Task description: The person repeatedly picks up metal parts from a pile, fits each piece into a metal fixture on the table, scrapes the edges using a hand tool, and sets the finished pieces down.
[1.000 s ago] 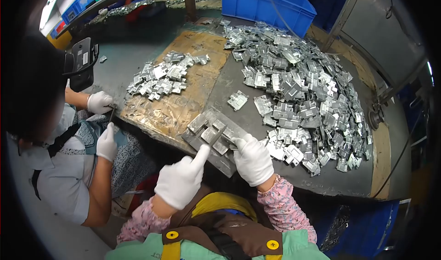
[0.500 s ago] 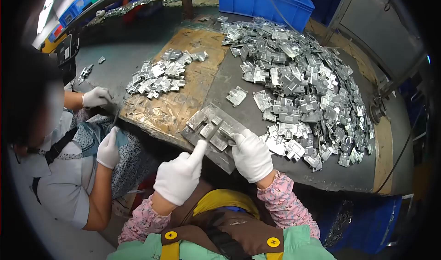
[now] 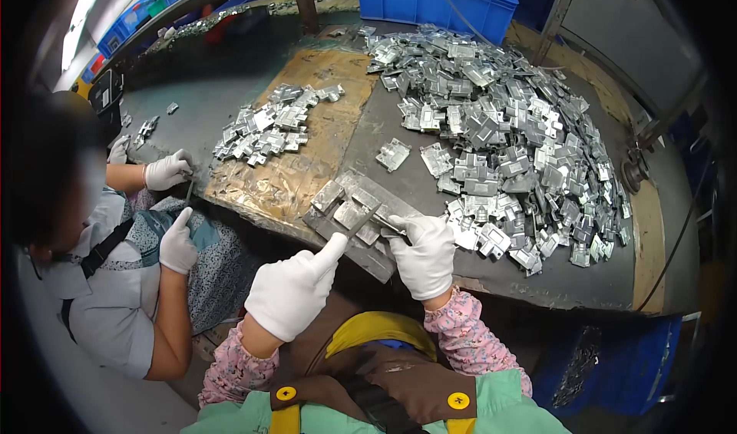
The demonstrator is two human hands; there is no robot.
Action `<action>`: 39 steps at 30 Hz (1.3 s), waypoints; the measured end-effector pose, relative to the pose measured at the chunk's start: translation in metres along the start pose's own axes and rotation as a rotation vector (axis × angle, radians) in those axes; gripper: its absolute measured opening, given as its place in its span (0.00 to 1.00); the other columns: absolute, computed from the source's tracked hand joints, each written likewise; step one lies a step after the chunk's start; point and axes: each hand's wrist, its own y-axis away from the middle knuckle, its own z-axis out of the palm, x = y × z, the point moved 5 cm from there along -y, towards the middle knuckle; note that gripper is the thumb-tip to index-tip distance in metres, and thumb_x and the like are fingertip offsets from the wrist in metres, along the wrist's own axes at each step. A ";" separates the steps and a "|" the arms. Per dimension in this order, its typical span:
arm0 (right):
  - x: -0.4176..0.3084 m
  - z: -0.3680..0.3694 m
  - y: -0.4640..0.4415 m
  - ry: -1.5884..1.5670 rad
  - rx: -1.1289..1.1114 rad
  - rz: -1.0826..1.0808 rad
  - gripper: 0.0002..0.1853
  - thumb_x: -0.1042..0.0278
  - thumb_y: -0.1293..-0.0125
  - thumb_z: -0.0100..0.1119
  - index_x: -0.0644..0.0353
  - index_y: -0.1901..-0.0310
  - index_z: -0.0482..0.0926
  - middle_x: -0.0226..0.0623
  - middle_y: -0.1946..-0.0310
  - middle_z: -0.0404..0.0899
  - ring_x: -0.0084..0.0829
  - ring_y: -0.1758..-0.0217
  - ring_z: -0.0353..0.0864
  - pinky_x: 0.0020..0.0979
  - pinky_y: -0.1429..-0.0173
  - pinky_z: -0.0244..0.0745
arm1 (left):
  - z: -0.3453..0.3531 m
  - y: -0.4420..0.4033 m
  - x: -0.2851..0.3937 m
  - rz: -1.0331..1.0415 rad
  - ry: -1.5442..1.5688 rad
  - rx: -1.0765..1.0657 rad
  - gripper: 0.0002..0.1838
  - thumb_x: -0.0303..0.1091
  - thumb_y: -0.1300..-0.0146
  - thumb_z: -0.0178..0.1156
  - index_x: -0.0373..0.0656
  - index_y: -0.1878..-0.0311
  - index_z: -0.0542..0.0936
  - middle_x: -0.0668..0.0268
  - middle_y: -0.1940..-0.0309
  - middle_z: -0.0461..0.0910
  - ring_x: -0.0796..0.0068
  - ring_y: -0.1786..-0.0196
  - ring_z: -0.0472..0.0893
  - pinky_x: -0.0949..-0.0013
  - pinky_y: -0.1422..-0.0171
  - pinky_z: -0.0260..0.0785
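Observation:
In a white glove, my left hand (image 3: 295,288) is closed round a narrow metal file (image 3: 364,221), index finger stretched along it. The file points up and right over a metal block fixture (image 3: 376,264) with raised pads, at the table's front edge. My right hand (image 3: 426,256), also gloved, pinches a small metal casting (image 3: 390,222) at the fixture's right side, close to the file. The fingers partly hide this casting. Just beyond the fixture, a loose casting (image 3: 394,155) lies flat on the dark table.
A large heap of metal castings (image 3: 491,127) covers the right of the table. A smaller pile (image 3: 265,127) lies on brown board (image 3: 322,142). A blue crate (image 3: 437,4) stands behind. At left sits a co-worker, whose gloved hand (image 3: 178,244) holds a thin tool.
My left hand has shifted slightly left and down, and the file lies at a changed angle over the fixture. My right hand stays beside the fixture. The view has shifted slightly.

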 end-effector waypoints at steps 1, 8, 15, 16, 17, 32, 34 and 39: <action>-0.001 0.002 0.001 0.038 -0.010 -0.009 0.13 0.73 0.46 0.75 0.60 0.57 0.87 0.41 0.64 0.86 0.46 0.56 0.84 0.44 0.49 0.78 | 0.001 -0.006 0.001 -0.020 -0.026 -0.012 0.23 0.35 0.29 0.62 0.54 0.32 0.79 0.59 0.75 0.79 0.56 0.73 0.83 0.56 0.69 0.75; -0.004 0.002 -0.002 0.095 0.041 -0.117 0.09 0.70 0.46 0.72 0.60 0.63 0.85 0.41 0.70 0.83 0.48 0.63 0.83 0.48 0.57 0.76 | 0.005 -0.016 0.033 -0.002 -0.018 -0.011 0.23 0.34 0.31 0.63 0.56 0.32 0.80 0.60 0.78 0.76 0.56 0.77 0.82 0.54 0.73 0.73; -0.007 0.002 -0.004 0.060 0.093 -0.138 0.09 0.70 0.47 0.71 0.61 0.64 0.85 0.41 0.71 0.82 0.48 0.65 0.82 0.49 0.60 0.75 | 0.026 -0.021 0.033 0.001 0.007 0.100 0.24 0.35 0.29 0.61 0.56 0.30 0.75 0.60 0.76 0.78 0.55 0.78 0.82 0.56 0.75 0.75; -0.005 0.004 -0.004 0.045 0.093 -0.139 0.09 0.70 0.47 0.71 0.61 0.64 0.85 0.41 0.71 0.82 0.48 0.64 0.83 0.49 0.59 0.76 | 0.026 -0.034 0.030 0.002 0.030 0.123 0.22 0.35 0.28 0.60 0.55 0.32 0.76 0.59 0.77 0.79 0.53 0.77 0.82 0.55 0.74 0.75; -0.003 0.006 -0.003 0.033 0.095 -0.136 0.09 0.70 0.47 0.71 0.61 0.63 0.85 0.41 0.70 0.83 0.48 0.64 0.83 0.49 0.59 0.76 | 0.023 -0.039 0.028 0.008 0.019 0.117 0.21 0.34 0.28 0.60 0.55 0.33 0.76 0.60 0.77 0.79 0.53 0.77 0.83 0.55 0.74 0.75; 0.004 0.007 0.002 -0.009 0.010 -0.100 0.12 0.72 0.46 0.69 0.60 0.58 0.87 0.38 0.68 0.82 0.45 0.61 0.81 0.47 0.56 0.76 | -0.011 -0.032 0.009 -0.035 -0.028 -0.066 0.23 0.36 0.29 0.59 0.56 0.30 0.78 0.54 0.75 0.81 0.50 0.71 0.83 0.51 0.66 0.74; 0.006 0.008 0.004 0.031 -0.020 -0.074 0.14 0.73 0.45 0.71 0.59 0.55 0.88 0.38 0.67 0.83 0.44 0.58 0.82 0.45 0.48 0.76 | -0.023 -0.021 0.007 -0.026 -0.015 -0.146 0.22 0.35 0.28 0.58 0.56 0.31 0.79 0.53 0.74 0.81 0.50 0.71 0.84 0.51 0.66 0.74; 0.002 0.010 0.004 0.038 -0.014 -0.089 0.13 0.73 0.46 0.69 0.60 0.56 0.87 0.39 0.65 0.83 0.46 0.58 0.82 0.47 0.52 0.76 | 0.007 -0.051 0.009 -0.009 0.072 -0.079 0.20 0.36 0.29 0.59 0.55 0.35 0.81 0.53 0.74 0.81 0.51 0.71 0.84 0.52 0.65 0.75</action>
